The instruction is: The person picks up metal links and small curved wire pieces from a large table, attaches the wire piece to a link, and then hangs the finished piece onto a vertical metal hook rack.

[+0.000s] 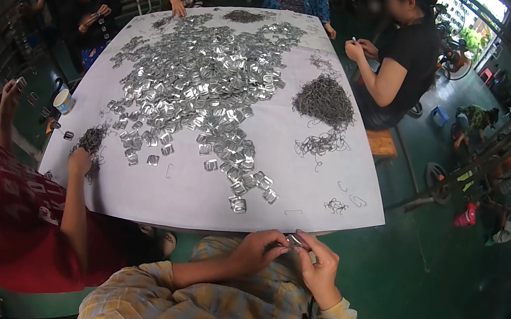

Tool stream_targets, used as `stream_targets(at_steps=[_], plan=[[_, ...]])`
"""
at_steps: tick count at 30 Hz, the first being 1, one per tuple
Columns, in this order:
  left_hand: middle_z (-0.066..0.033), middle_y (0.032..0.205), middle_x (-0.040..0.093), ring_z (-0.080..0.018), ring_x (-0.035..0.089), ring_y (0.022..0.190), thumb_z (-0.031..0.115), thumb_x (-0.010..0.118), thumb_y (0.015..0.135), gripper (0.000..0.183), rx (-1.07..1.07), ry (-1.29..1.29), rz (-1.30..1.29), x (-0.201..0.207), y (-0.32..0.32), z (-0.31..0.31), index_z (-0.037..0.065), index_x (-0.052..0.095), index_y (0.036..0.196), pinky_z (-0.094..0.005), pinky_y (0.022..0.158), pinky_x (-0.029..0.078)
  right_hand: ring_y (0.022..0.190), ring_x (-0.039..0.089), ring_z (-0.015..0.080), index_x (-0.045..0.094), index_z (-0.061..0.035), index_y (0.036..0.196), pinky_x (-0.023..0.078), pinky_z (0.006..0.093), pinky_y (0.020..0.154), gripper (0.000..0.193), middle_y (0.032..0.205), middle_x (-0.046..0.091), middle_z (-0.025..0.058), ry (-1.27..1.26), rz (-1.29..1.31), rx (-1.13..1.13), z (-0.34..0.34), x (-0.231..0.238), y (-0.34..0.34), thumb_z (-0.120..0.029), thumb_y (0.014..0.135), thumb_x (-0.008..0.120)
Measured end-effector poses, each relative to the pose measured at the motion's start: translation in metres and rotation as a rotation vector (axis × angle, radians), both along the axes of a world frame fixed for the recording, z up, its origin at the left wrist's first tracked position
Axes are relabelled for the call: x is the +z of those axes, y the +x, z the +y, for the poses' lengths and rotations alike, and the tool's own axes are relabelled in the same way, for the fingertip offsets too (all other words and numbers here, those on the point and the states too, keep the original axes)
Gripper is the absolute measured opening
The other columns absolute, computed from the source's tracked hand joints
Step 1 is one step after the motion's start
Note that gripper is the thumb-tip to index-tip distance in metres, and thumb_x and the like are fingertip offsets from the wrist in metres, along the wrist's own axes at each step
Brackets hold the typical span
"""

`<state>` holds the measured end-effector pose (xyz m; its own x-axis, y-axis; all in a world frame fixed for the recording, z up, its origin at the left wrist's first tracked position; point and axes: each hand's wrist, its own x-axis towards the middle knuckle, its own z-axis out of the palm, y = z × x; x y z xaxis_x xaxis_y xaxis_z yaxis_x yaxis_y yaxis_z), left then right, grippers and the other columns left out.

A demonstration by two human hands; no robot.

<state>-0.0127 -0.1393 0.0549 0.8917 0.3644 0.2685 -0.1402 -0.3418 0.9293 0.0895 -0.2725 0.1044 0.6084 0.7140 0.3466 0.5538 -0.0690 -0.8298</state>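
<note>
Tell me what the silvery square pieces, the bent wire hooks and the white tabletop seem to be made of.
Silvery square pieces: likely metal, polished, given the bright, mirror-like glints.
Bent wire hooks: probably metal wire, dull dark grey, judging by their thin, curled shapes.
White tabletop: smooth with little shine, perhaps covered in paper or plastic; its plain surface leaves that open.

Small metal plate [295, 240], silvery and shiny, held between the fingertips of the left hand [256, 250] and right hand [321, 266] at the near edge of the bench [193, 208], toward its right corner; fine detail indistinct.
</note>
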Motion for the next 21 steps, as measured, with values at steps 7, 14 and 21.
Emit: stream_targets(at_steps=[7,14,21], plan=[[-0.0127,0.108,0.058,-0.0253,0.056,0.099,0.011,0.067,0.077,0.033,0.175,0.291,-0.01,0.001,0.012,0.043,0.004,0.054,0.106,-0.0333,0.084,0.043,0.07,0.064,0.0233,0.064,-0.0033,0.103,0.049,0.0289,0.065,0.032,0.087,0.066,0.0134,0.019,-0.086,-0.045,-0.015,0.002,0.003,0.005,0.073,0.062],[-0.0189,0.134,0.036,-0.0381,0.026,0.128,0.035,0.064,0.078,0.055,0.494,0.789,0.288,-0.029,0.036,0.092,0.009,0.047,0.123,-0.0567,0.1,0.021,0.07,0.063,0.0239,0.064,-0.0032,0.103,0.049,0.0297,0.064,0.032,0.083,0.066,0.0134,0.015,-0.082,-0.044,-0.018,-0.001,0.002,0.005,0.072,0.063],[-0.0184,0.139,0.031,-0.0379,0.017,0.133,0.051,0.053,0.082,0.061,0.448,0.89,0.447,-0.035,0.052,0.089,0.013,0.044,0.129,-0.0694,0.096,0.012,0.072,0.064,0.0248,0.063,-0.0027,0.103,0.049,0.03,0.066,0.032,0.085,0.066,0.0137,0.027,-0.068,-0.069,-0.018,-0.003,0.003,0.005,0.072,0.063]])
